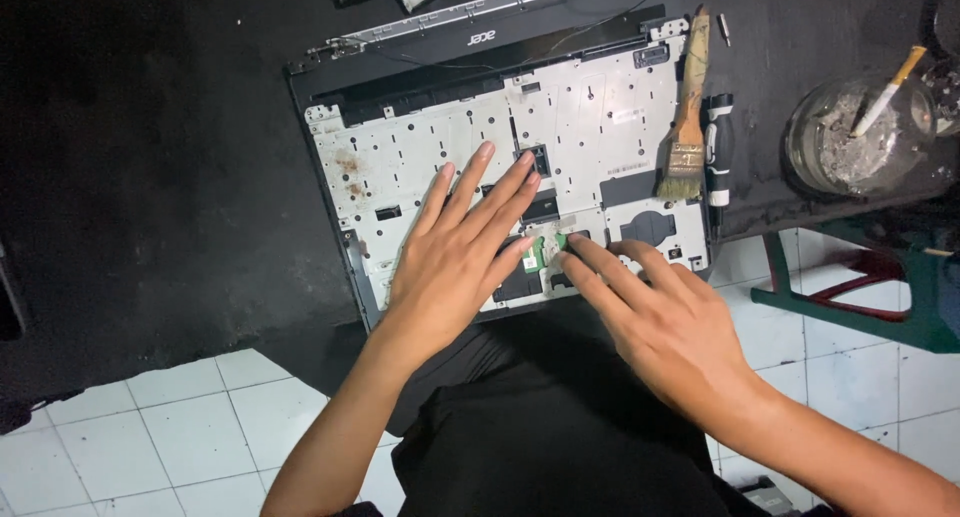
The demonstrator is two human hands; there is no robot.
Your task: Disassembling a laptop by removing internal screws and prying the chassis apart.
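Small green circuit board with a pale flat cable sits near the front edge of the opened grey-white metal laptop base, which lies on the black work mat; this board serves as the landmark. In the head view, the left hand lies flat on the base just left of the board, fingers spread and extended, fingertips resting on the metal and one reaching the board's left side; it grips nothing. The right hand comes from the board's right, index and middle fingertips pressing on or pinching its right edge — which of the two I cannot tell.

Judging from this, a sideways pull could crease or tear the thin cable, and a slipping fingertip could bend the board.

Right of the board lie a wooden-handled bristle brush and a black pen-shaped screwdriver; farther right stands a glass ashtray with a cigarette.
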